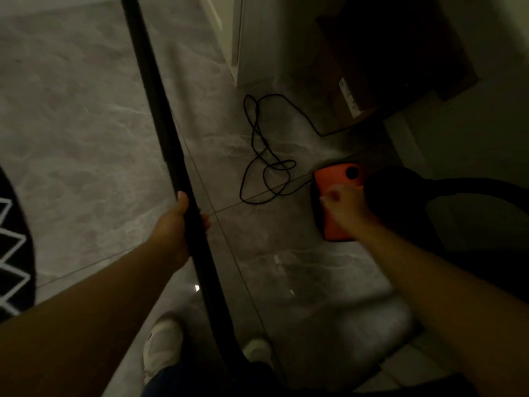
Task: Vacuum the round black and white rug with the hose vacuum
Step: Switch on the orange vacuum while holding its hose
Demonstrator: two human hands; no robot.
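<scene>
No writing can be read in the head view; a pale label on the cardboard box is too blurred. The left hand grasps the black vacuum wand, fingers curled round the smooth rigid tube, which runs up and away from them. The right hand rests over the orange vacuum body, its fingers loosely bent and blurred; I cannot tell whether they grip. Beyond those fingers a thin black cord lies looped on the glossy grey marbled floor. The round black and white rug shows only its edge, well left of the left fingers, with open floor between. White shoes stand below.
</scene>
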